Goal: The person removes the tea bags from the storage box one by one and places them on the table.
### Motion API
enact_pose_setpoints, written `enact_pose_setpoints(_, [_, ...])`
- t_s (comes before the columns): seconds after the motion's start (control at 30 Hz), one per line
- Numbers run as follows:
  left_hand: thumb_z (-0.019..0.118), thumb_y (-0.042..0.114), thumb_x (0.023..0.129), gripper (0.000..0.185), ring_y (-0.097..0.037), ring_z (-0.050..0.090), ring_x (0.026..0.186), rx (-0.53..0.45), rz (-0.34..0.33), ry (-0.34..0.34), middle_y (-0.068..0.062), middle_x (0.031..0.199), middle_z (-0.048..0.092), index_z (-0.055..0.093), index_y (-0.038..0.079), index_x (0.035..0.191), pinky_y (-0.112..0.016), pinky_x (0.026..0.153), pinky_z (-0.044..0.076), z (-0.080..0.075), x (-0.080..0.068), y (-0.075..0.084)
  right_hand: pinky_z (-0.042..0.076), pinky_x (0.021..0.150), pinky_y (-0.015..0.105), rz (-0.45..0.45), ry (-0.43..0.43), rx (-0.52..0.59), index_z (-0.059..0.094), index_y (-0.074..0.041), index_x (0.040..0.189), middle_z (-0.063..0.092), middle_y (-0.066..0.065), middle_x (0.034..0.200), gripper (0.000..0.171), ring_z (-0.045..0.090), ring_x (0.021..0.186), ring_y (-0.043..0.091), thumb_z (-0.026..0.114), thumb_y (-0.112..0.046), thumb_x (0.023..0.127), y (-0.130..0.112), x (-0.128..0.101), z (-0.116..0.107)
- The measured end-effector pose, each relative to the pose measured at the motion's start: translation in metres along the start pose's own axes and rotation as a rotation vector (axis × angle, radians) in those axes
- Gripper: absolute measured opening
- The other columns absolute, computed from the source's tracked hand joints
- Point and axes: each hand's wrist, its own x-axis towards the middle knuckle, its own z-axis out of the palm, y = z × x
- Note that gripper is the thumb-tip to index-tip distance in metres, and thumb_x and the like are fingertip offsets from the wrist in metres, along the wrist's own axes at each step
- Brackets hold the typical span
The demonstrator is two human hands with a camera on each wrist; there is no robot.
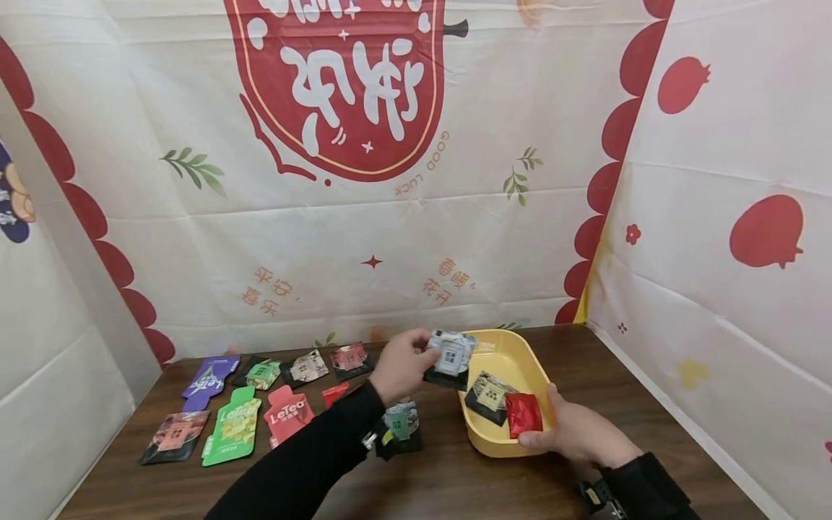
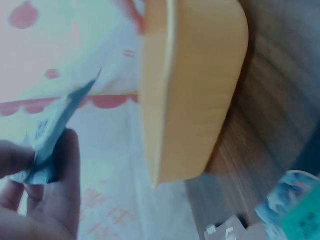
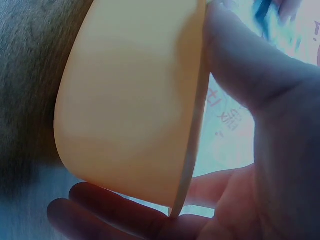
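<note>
My left hand (image 1: 404,365) pinches a small grey-blue and black sachet (image 1: 451,355) between thumb and fingers, over the left rim of a yellow plastic basket (image 1: 497,448). In the left wrist view the sachet (image 2: 52,127) is held edge-on, apart from the basket wall (image 2: 205,85). At the basket's right front corner, my right hand (image 1: 578,432) grips the rim, thumb over the edge. The right wrist view has its fingers (image 3: 110,210) against the outer wall. Inside the basket lie a black sachet with a yellowish label (image 1: 489,397) and a shiny red packet (image 1: 523,414).
Left of the basket on the brown table (image 1: 442,484) lie several sachets, among them a purple pouch (image 1: 211,379), a green pouch (image 1: 232,427), a pink LeTea pouch (image 1: 286,415) and a teal-labelled sachet (image 1: 401,422) beside my left wrist. A printed cloth (image 1: 364,231) hangs behind.
</note>
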Motion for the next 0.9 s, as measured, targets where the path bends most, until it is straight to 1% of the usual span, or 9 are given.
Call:
enact_pose_setpoints(0.1, [0.057,0.014,0.103,0.014,-0.022,0.054,0.074,-0.124,-0.025,0.026,-0.011,0.095,0.061,0.061,0.002,0.108,-0.036,0.065,0.045,-0.020,-0.025,0.003,0.041,0.090,0.065,0.005,0.005,-0.011,0.016,0.022,0.146,0.048,0.041,0.129,0.129,0.055,0.109,0.044,0.076,-0.066,0.073,0.006,-0.003,-0.003])
enact_pose_setpoints(0.17, [0.057,0.014,0.103,0.015,-0.024,0.055,0.075,-0.152,-0.040,0.040,-0.012,0.096,0.062,0.060,0.001,0.110,-0.037,0.065,0.047,-0.032,-0.041,0.007,0.041,0.090,0.065,0.010,0.002,-0.015,0.014,0.023,0.145,0.047,0.042,0.129,0.130,0.055,0.110,0.045,0.075,-0.066,0.074,0.012,-0.006,-0.006])
enact_pose_setpoints(0.27, [0.061,0.015,0.100,0.016,-0.021,0.061,0.079,-0.136,-0.063,0.104,-0.008,0.098,0.066,0.062,0.005,0.112,-0.036,0.065,0.052,-0.051,-0.064,0.009,0.041,0.090,0.065,0.037,-0.009,-0.018,0.013,0.025,0.144,0.044,0.045,0.129,0.131,0.053,0.109,0.047,0.074,-0.069,0.074,0.022,-0.010,-0.010])
enact_pose_setpoints(0.4, [0.064,0.012,0.098,0.015,-0.020,0.064,0.082,-0.002,-0.112,0.238,-0.009,0.101,0.067,0.063,0.004,0.111,-0.031,0.065,0.051,-0.090,-0.103,0.008,0.041,0.089,0.066,0.041,-0.015,-0.006,0.010,0.026,0.143,0.040,0.047,0.131,0.131,0.051,0.110,0.050,0.073,-0.068,0.076,0.029,-0.013,-0.014])
enact_pose_setpoints(0.47, [0.065,0.014,0.099,0.017,-0.018,0.064,0.079,0.074,-0.176,0.298,-0.010,0.102,0.067,0.063,0.004,0.111,-0.030,0.063,0.051,-0.112,-0.124,-0.001,0.040,0.090,0.066,0.040,-0.014,-0.004,0.009,0.026,0.143,0.039,0.047,0.132,0.130,0.051,0.112,0.050,0.072,-0.067,0.077,0.030,-0.014,-0.016])
enact_pose_setpoints(0.53, [0.065,0.016,0.098,0.020,-0.015,0.062,0.078,0.155,-0.242,0.355,-0.010,0.102,0.067,0.062,0.002,0.112,-0.028,0.063,0.049,-0.132,-0.145,-0.017,0.040,0.090,0.066,0.042,-0.016,-0.011,0.009,0.026,0.142,0.039,0.048,0.132,0.130,0.050,0.112,0.051,0.072,-0.067,0.077,0.030,-0.015,-0.017])
enact_pose_setpoints(0.67, [0.065,0.021,0.099,0.028,-0.012,0.060,0.075,0.256,-0.394,0.403,-0.009,0.100,0.069,0.060,-0.002,0.115,-0.028,0.061,0.048,-0.166,-0.186,-0.055,0.040,0.088,0.068,0.060,-0.039,-0.023,0.011,0.026,0.142,0.041,0.047,0.129,0.131,0.051,0.108,0.051,0.071,-0.069,0.076,0.032,-0.015,-0.015])
enact_pose_setpoints(0.8, [0.063,0.022,0.099,0.033,-0.015,0.060,0.072,0.212,-0.567,0.395,-0.006,0.091,0.067,0.057,-0.005,0.116,-0.031,0.060,0.049,-0.195,-0.216,-0.083,0.040,0.088,0.068,0.069,-0.049,-0.025,0.011,0.026,0.142,0.041,0.048,0.129,0.131,0.052,0.107,0.051,0.070,-0.070,0.076,0.034,-0.016,-0.011])
enact_pose_setpoints(0.9, [0.061,0.022,0.099,0.034,-0.020,0.059,0.070,0.161,-0.646,0.371,-0.002,0.085,0.064,0.055,-0.007,0.114,-0.034,0.059,0.049,-0.209,-0.229,-0.097,0.041,0.088,0.067,0.061,-0.040,-0.035,0.011,0.026,0.142,0.041,0.048,0.129,0.130,0.052,0.108,0.052,0.070,-0.069,0.077,0.037,-0.017,-0.010])
